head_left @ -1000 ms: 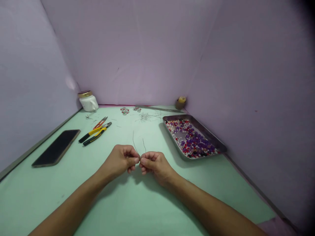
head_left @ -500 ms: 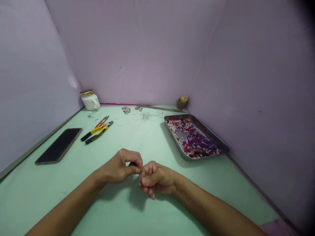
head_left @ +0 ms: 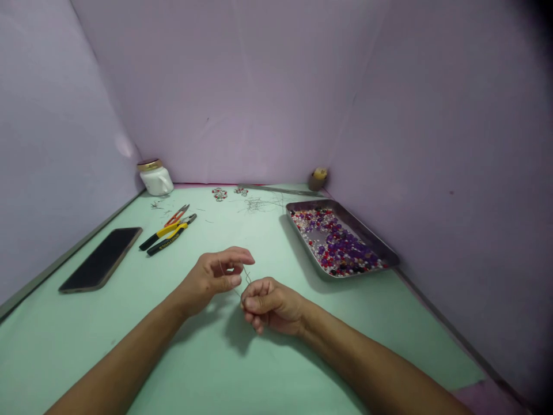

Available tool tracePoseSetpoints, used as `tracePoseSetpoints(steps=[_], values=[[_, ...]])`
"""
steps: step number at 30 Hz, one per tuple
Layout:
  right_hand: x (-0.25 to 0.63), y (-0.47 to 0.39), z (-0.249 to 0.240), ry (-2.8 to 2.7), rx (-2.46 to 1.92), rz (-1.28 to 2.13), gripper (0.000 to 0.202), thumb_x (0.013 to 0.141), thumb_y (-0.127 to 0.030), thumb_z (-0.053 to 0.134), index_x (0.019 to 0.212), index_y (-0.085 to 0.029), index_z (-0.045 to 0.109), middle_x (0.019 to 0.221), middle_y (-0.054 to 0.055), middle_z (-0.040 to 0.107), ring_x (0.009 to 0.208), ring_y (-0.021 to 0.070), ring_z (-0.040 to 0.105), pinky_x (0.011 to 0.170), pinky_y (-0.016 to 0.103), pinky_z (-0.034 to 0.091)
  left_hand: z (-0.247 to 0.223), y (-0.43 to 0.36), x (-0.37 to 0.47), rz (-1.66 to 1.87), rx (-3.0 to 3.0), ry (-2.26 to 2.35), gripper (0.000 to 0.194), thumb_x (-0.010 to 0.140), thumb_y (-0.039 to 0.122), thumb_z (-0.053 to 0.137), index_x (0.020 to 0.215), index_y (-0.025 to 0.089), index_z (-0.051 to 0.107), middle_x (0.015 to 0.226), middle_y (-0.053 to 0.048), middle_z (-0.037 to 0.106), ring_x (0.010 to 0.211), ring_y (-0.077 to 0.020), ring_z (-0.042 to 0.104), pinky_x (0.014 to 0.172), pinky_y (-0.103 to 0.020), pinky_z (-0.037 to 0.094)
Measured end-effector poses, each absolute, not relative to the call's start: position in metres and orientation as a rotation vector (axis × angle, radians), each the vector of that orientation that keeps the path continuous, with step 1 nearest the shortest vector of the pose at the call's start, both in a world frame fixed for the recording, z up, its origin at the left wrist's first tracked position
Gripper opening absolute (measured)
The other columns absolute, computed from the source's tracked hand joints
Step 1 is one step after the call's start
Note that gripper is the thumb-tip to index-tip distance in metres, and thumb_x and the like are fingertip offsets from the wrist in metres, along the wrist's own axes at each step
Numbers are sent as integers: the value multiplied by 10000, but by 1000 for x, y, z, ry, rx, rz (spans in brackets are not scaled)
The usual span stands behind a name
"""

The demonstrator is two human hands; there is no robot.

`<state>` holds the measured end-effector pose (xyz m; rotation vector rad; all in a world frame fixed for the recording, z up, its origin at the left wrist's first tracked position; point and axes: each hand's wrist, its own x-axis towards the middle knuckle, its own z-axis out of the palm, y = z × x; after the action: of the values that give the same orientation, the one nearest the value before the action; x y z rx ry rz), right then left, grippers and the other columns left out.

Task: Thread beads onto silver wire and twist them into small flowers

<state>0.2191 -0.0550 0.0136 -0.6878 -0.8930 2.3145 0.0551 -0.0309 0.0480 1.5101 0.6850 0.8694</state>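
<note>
Thin wire (head_left: 247, 276) sticks up and out from the fingertips of my right hand (head_left: 272, 305), which is closed on it in a pinch above the green table. Just to the left is my left hand (head_left: 218, 276), its thumb and index finger apart beside the wire. A fine strand runs near the left fingers; whether they touch it is too small to tell. Anything else inside the right fingers is hidden.
A metal tray (head_left: 317, 268) of mixed beads lies at the right. Yellow-black pliers (head_left: 168, 235), red snippers (head_left: 177, 215) and a phone (head_left: 101, 259) lie left. Behind are a white jar (head_left: 156, 180), beaded pieces (head_left: 219, 194), loose wires (head_left: 257, 204) and a small brown pot (head_left: 317, 180).
My left hand has parted from the right fingertips, moving up slightly, and its thumb and index finger have opened. Wire now shows between the hands. The whole view has shifted slightly.
</note>
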Motion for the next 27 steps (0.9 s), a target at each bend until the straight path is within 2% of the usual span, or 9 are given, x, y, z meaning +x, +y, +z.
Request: tracePoseSetpoints(steps=[5,8,12,19,27], values=[[218,-54,12,-883,-694,2319,245,511,-226,745,648,-75,609,505,11,605,367,69,523,364,157,427,42,-31,59,743,1324,674,145,667,275,621,752,160,641,678,8,469,507,-63,355,430,-204,253],[218,-54,14,-895,-702,2307,265,530,-227,735,715,-70,627,515,9,605,383,69,530,373,157,430,41,-32,62,809,1329,678,114,659,255,628,631,145,629,631,14,462,493,-63,352,418,-209,231],[216,-57,14,-936,-714,2245,255,551,-237,723,714,-67,626,537,13,602,407,67,534,403,171,442,41,-33,65,887,1369,762,114,673,230,607,605,140,591,613,20,463,508,-68,358,437,-209,243],[212,-56,13,-986,-793,1721,192,575,-242,692,629,-122,552,516,-23,579,417,71,521,452,210,442,42,-36,69,953,1517,1286,170,672,260,551,559,151,484,483,58,398,478,-78,314,464,-210,252],[213,-53,19,-1051,-1019,1341,68,608,-171,619,617,-135,562,449,-40,539,417,78,508,455,205,408,46,-45,75,817,1643,1227,178,678,251,518,539,158,455,490,58,385,482,-79,312,460,-207,253]])
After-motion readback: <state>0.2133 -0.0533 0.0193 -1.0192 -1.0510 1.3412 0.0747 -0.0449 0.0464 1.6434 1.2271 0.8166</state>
